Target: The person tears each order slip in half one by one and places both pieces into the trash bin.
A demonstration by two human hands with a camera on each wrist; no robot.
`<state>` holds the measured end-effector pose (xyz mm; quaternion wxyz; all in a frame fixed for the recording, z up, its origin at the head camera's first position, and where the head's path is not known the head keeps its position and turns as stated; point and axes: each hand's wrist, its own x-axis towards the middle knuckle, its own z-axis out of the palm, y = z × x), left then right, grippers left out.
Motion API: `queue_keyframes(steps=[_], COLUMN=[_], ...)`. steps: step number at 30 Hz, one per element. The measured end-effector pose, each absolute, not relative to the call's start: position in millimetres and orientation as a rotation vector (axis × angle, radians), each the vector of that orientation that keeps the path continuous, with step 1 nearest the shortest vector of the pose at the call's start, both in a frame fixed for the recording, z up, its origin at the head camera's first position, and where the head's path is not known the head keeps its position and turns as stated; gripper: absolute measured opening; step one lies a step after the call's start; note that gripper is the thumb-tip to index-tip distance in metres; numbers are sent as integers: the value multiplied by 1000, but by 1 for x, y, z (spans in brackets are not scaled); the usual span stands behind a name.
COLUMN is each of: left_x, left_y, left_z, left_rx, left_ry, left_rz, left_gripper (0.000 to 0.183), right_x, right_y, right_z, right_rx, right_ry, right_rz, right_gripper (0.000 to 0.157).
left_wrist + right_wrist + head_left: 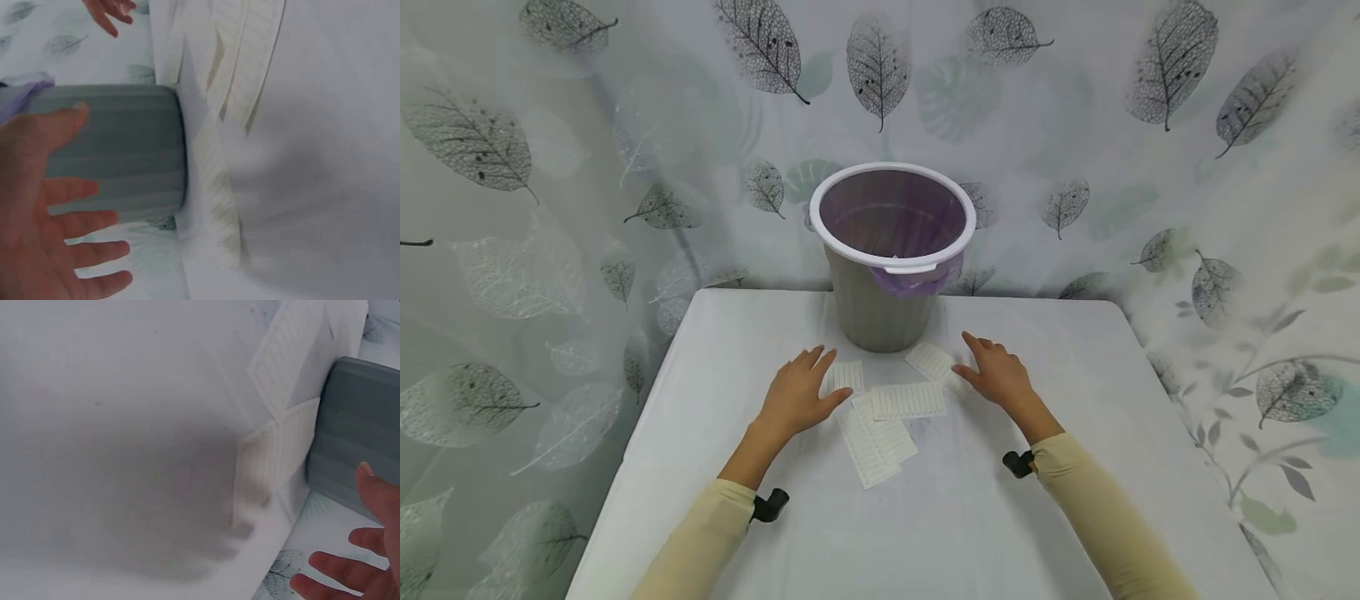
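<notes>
The left hand hovers above the bench, left of its middle, its fingers spread and fairly straight, thumb out to the right; it holds nothing. Just beside it, toward the middle of the bench's back edge, lie loose sheets of lined paper, some overlapping, the leftmost partly hidden by that hand in the head view. Behind the sheets a grey bin stands upright near the back edge, a purple bag hanging over its white rim at the front right. The right hand hovers near the rightmost sheet, fingers apart, thumb pointing left, likewise holding nothing.
</notes>
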<state>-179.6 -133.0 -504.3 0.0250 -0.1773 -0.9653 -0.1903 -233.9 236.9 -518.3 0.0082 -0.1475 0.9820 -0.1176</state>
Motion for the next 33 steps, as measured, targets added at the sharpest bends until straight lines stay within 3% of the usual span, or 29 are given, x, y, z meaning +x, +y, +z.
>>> queue_keyframes(steps=[7, 16, 28, 33], left_x=[-175, -176, -180, -182], left_y=[-123, -117, -110, -109], left_z=[-520, -523, -526, -526], left_rx=[-607, -598, -637, -627], left_ry=[-2936, -2977, -2988, -3002], left_rz=[-616, -671, -644, -635], left_gripper=[63, 55, 52, 53], right_x=[-237, -246, -253, -257], right_y=[233, 231, 226, 225], right_z=[-527, -544, -557, -558], right_rx=[-393, -261, -120, -98], right_ry=[3046, 2984, 2906, 2848], right_rz=[-353, -351, -344, -413], right_gripper=[60, 59, 79, 63])
